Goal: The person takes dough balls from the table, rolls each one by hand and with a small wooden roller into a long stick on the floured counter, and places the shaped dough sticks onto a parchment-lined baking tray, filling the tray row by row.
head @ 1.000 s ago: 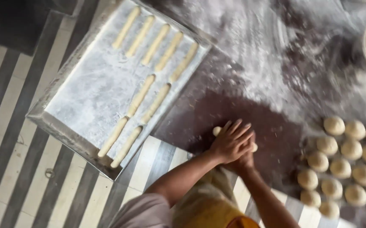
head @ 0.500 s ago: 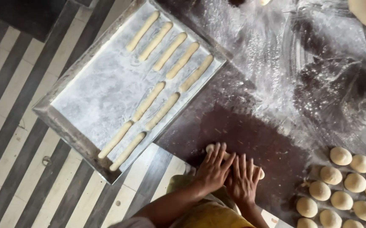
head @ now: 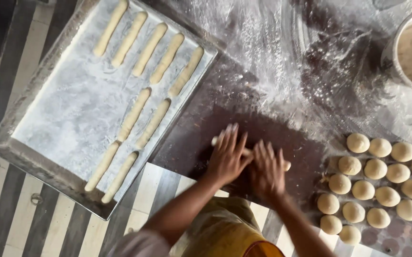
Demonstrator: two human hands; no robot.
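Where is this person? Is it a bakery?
Probably a bakery or a baking kitchen. Both hands roll a piece of dough on a floury table, rolled dough sticks lie on a floured tray, and dough balls wait nearby.

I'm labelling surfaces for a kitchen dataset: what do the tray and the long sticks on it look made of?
Tray: probably metal, dull grey with a raised rim, dusted white with flour. Sticks: soft raw dough, pale cream and matte, slightly uneven in shape.
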